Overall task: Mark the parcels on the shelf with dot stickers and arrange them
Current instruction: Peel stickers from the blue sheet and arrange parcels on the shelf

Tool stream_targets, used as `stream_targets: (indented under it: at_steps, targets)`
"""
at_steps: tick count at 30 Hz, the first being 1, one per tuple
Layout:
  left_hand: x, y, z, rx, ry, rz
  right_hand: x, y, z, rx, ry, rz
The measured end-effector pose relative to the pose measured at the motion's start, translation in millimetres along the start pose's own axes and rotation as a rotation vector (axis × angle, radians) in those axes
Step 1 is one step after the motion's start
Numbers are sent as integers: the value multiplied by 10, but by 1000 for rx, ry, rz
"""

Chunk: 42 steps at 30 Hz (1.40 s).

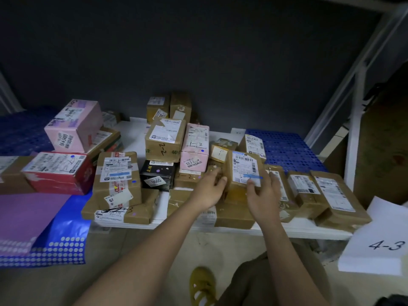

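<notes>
A brown cardboard parcel with a white shipping label stands upright on other parcels at the middle of the low white shelf. My left hand holds its left side, fingers curled on the edge. My right hand grips its right side, thumb on the label beside a blue mark. Blue and purple dot sticker sheets lie at the shelf's left front. Blue dots show on the red parcel, a taped brown parcel and a pink parcel.
Several more brown parcels lie flat at the right and stack at the back. A pink box sits on a stack at left. A blue perforated mat covers the right rear. A paper marked 4-3 hangs by the white shelf post.
</notes>
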<state>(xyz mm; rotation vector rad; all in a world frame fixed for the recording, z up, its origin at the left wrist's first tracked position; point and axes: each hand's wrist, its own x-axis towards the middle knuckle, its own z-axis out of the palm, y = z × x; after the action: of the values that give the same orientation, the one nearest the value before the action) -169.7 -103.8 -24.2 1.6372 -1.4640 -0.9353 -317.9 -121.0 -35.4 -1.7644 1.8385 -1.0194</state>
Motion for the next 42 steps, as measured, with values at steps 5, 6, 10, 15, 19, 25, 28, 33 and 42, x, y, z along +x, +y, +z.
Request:
stream_targets:
  at_steps: [5, 6, 10, 15, 19, 25, 28, 33, 42]
  targets:
    - [-40, -145, -423, 49, 246, 21, -116, -298, 94, -75, -7, -293]
    - [-46, -168, -521, 59, 283, 11, -104, -390, 145, -75, -39, -319]
    - [11, -296, -918, 154, 487, -5, -2, -745, 466, -27, -166, -394]
    - [214, -467, -1344, 165, 626, -41, 197, -1136, 998, 53, -264, -333]
    - [486, -580, -1538, 23, 655, -142, 397, -1373, 1360, -105, -255, -212]
    - [624, -649, -1554, -17, 492, -207, 514, -1517, 1616, -33, -270, -106]
    - [531, -651, -1589, -206, 544, -161, 455, -1492, 1650, 185, -234, -117]
    - [282, -465, -1645, -342, 463, -73, 237, -1498, 1433, 631, -361, -69]
    - [343, -88, -1349, -248, 208, 69, 620, -1406, 674, 837, -123, 128]
